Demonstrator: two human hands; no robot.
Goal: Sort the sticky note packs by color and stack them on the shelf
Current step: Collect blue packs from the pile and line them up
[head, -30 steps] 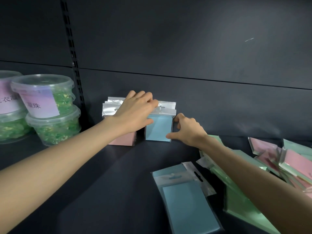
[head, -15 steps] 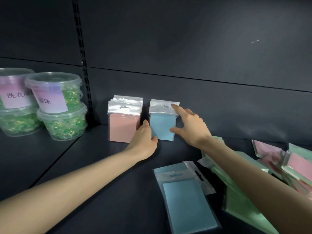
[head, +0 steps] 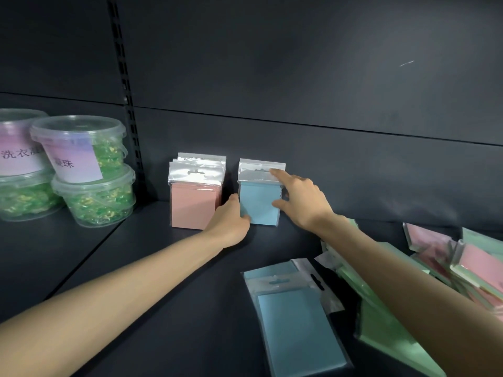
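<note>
I am working across the dark shelf (head: pixel 136 268), which fills the lower half of the frame. It is carrying both the sorted rows and what I judge is waiting to be sorted. At the lower right, green packs (head: pixel 381 322) are lying flat under my right forearm, with a mixed pink and green pile (head: pixel 462 257) at the right edge beyond them. Labelled tubs (head: pixel 89 170) are sitting at the left, well apart from my job. Loose blue packs (head: pixel 294 317) are lying flat at bottom centre, close by for an easy pick.

At centre, the pink stack (head: pixel 194 205) is standing upright against the back panel, and the blue stack (head: pixel 258 202) is standing just beside it, so each color is getting its own row.

I am squaring the blue stack. My left hand (head: pixel 230 221) is setting its thumb on the lower left corner. Its fingers are tucked out of sight in the gap, so I cannot tell whether they are pinching. My right hand (head: pixel 302 200) is spread, forefinger straight on the top flap and thumb at the right edge, probably stopping it from tipping.
</note>
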